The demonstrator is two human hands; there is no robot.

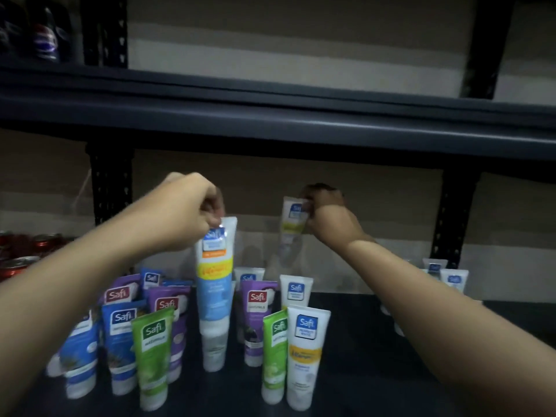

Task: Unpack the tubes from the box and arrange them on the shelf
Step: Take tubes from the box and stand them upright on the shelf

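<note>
Two "Safi" tubes: blue-white tube (215, 284) in left hand (186, 212) pinch, pale tube (293, 218) in right hand (328, 215) grip.

- Dim, bluish light; the shelf (376, 356) darkens toward its back edge.
- The left hand (183, 212) and its tall tube (215, 284) are brighter, slightly soft.
- The right hand (328, 218) and its small tube (293, 219) are shadowed and motion-blurred.
- The upper shelf (270, 115) bows with lens distortion.

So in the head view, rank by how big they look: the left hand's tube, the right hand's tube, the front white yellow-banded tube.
Largest: the blue-and-white tube in the left hand.
Next: the front yellow-banded tube.
Smallest: the pale tube in the right hand, but it is farther back and blurred.
</note>
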